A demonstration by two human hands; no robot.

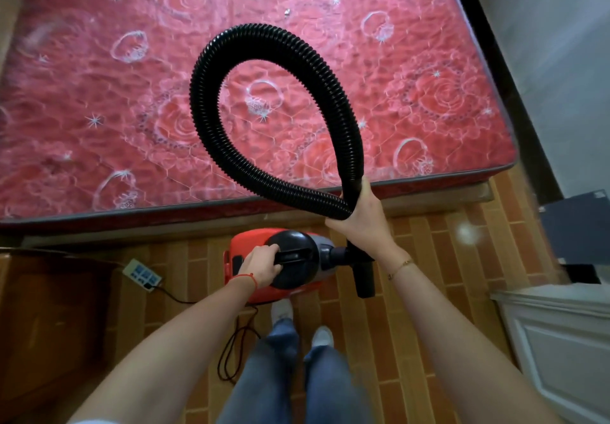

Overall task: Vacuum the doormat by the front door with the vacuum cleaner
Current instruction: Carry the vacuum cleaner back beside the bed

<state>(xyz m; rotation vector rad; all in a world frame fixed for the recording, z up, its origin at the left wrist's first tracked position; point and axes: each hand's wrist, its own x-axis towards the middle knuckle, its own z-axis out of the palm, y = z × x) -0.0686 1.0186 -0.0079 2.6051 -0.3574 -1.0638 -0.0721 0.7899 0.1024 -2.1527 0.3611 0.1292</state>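
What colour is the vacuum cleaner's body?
Red-orange, with a black handle and top; the vacuum cleaner shows best, and only, in the head view.

A red floral mattress (132, 93) fills the top — a white power strip (142, 274) lies on brick-patterned floor (439, 291).

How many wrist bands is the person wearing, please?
2: a red string on the left wrist by the vacuum, and a thin gold bracelet on the right wrist below the hose.

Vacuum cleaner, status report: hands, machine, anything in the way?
Left hand grips vacuum cleaner handle. Right hand holds looped hose. No doormat in view. Cord trails by feet, bed ahead.
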